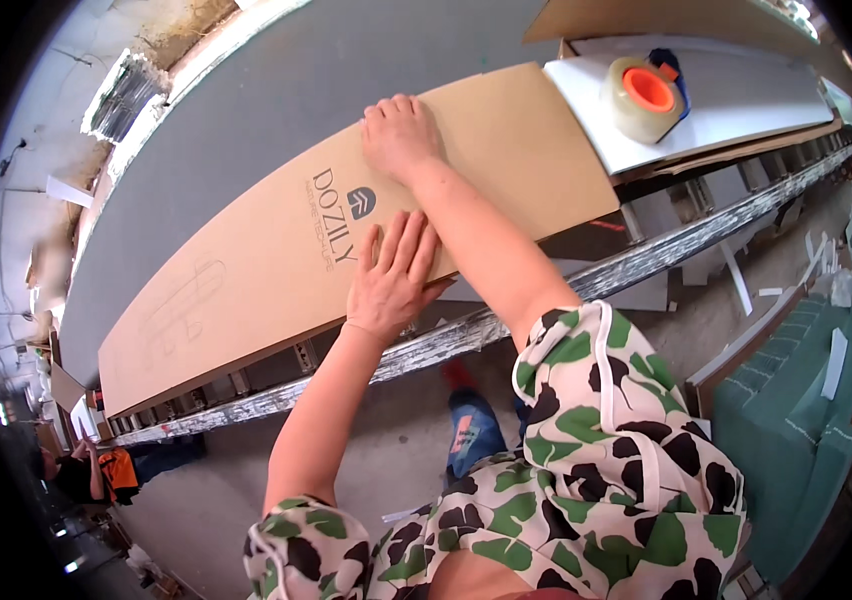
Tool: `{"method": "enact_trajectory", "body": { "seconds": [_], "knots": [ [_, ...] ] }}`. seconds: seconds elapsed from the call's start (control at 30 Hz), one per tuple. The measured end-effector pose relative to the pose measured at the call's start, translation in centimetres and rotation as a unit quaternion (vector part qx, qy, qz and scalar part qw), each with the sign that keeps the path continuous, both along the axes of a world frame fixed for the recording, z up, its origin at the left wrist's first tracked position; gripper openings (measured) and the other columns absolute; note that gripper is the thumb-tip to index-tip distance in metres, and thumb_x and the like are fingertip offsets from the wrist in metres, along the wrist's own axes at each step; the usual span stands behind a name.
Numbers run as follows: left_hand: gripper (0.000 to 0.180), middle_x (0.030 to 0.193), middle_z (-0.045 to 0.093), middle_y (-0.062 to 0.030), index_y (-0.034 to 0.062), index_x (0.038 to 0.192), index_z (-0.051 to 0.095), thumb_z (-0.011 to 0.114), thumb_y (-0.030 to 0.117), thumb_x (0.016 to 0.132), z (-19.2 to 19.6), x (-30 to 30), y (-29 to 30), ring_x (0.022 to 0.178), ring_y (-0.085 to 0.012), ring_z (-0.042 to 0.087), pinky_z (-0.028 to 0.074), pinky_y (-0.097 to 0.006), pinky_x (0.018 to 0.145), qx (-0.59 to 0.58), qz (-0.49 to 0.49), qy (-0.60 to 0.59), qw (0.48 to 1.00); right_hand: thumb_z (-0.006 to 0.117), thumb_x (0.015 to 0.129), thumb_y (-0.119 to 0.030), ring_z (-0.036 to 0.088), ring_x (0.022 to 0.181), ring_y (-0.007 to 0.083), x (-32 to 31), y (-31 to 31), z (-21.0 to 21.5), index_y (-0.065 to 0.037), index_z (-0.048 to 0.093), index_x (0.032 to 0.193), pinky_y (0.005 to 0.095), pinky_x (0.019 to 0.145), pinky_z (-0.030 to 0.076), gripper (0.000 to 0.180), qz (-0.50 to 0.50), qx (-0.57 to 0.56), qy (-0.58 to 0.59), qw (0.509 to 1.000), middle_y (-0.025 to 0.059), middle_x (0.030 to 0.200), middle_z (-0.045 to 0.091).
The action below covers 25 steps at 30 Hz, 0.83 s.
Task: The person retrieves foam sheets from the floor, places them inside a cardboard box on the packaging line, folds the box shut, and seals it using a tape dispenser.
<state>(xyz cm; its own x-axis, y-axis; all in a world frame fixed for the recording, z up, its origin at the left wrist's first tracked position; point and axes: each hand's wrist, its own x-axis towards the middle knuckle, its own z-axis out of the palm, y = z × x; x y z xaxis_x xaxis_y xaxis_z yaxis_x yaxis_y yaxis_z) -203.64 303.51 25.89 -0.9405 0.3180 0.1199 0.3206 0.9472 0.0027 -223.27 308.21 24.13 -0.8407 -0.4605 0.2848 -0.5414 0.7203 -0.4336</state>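
Note:
A long flat brown cardboard box (236, 260) with dark print lies across the work surface in front of me. My left hand (391, 277) rests on its near side, fingers stretched out over the top and thumb by the near edge. Farther off, my right hand (401, 138) reaches across the box, its fingers bent over the far edge; the fingertips are partly hidden. To the right, a roll of clear packing tape (630, 118) with an orange core and a dark blue part stands on a white sheet (736, 100).
A grey tabletop (266, 105) stretches beyond the box. Along the near side runs a worn white rail (666, 255) with rollers behind it. Green padded pieces (796, 400) lie at the right. Another person in an orange and black top (118, 470) is at the far left.

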Motion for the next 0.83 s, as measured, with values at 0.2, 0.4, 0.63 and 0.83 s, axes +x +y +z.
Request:
{"method": "enact_trajectory", "body": {
  "seconds": [0.2, 0.4, 0.63, 0.83],
  "knots": [
    [0.074, 0.145, 0.038, -0.0149, 0.0129, 0.139, 0.04, 0.067, 0.045, 0.079, -2.5, 1.8, -1.6, 0.137, -0.0309, 0.032, 0.023, -0.053, 0.112, -0.043, -0.034, 0.076, 0.996, 0.059, 0.084, -0.014, 0.058, 0.1, 0.0298, 4.6, 11.6, 0.5, -0.006, 0.065, 0.098, 0.0419, 0.088, 0.046, 0.017, 0.033, -0.294, 0.068, 0.953, 0.0131, 0.102, 0.063],
    [0.071, 0.145, 0.038, -0.0119, 0.0194, 0.141, 0.04, 0.066, 0.042, 0.078, -1.2, 1.7, -2.3, 0.136, -0.0294, 0.033, 0.023, -0.056, 0.11, -0.043, -0.035, 0.091, 0.994, 0.07, 0.068, -0.067, 0.058, 0.053, 0.022, -4.5, 34.4, 10.2, 0.001, 0.057, 0.089, 0.0316, 0.049, 0.049, 0.073, -0.37, 0.046, -0.279, 0.885, 0.008, 0.071, 0.058],
    [0.069, 0.142, 0.043, -0.0089, 0.0248, 0.14, 0.039, 0.065, 0.046, 0.08, -2.2, 1.8, -3.5, 0.134, -0.0281, 0.037, 0.027, -0.057, 0.107, -0.053, -0.024, 0.098, 0.994, 0.069, 0.077, -0.048, 0.06, 0.06, 0.0185, -5.6, 33.2, 7.5, -0.003, 0.057, 0.102, 0.0301, 0.053, 0.055, 0.053, -0.285, -0.121, -0.552, 0.774, 0.0103, 0.079, 0.06],
    [0.064, 0.144, 0.04, -0.0124, 0.0229, 0.143, 0.034, 0.057, 0.046, 0.088, -3.1, 3.0, -4.1, 0.135, -0.0289, 0.036, 0.025, -0.055, 0.109, -0.035, -0.008, 0.12, 0.992, 0.064, 0.079, -0.024, 0.06, 0.094, 0.0254, 8.1, 33.2, 8.8, -0.001, 0.042, 0.132, 0.038, 0.082, 0.052, 0.061, -0.108, -0.26, -0.304, 0.91, 0.0107, 0.111, 0.057]
  ]
}}
